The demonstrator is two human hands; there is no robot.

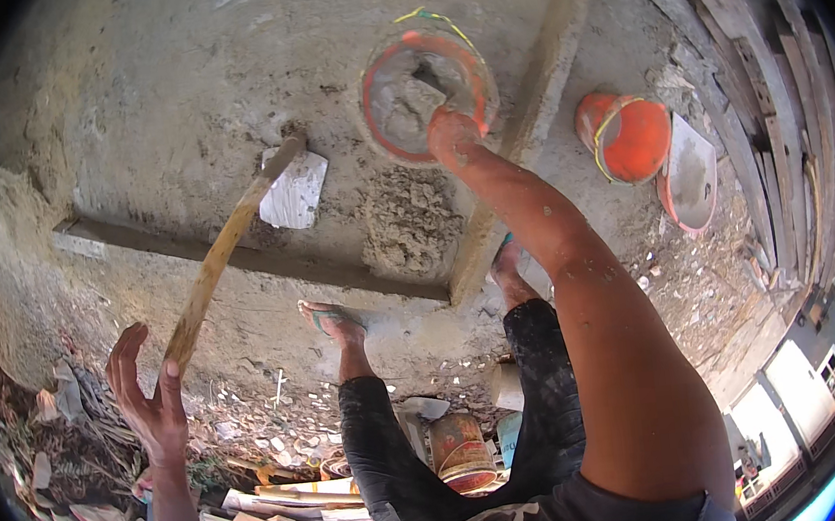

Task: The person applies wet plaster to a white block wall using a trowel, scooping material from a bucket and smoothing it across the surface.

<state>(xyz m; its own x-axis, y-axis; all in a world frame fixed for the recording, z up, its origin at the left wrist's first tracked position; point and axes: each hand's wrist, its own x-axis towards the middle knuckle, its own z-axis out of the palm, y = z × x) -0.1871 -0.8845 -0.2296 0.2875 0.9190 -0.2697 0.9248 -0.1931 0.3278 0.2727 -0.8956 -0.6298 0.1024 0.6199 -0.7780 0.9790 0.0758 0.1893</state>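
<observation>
My right arm stretches forward to a red-orange bucket [370,114] of wet grey mortar [392,102]. Over the bucket my right hand [454,134] is closed on what looks like a trowel [419,95], its flat part smeared with mortar and its handle mostly hidden. At the left, my left hand [152,396] is open, fingers spread. The upper end of a long wooden handle [225,244] leans between its thumb and fingers, ungripped. That handle belongs to a hoe with a pale flat blade [295,192], which rests on the mortar-covered ground.
A mound of mortar [409,221] lies near my feet, inside a corner of two raised edges [267,262] [524,110]. To the right are a tipped orange bucket [635,139], a cut container piece [691,174] and stacked planks [786,124]. Rubble and a rusty can [459,447] lie behind my feet.
</observation>
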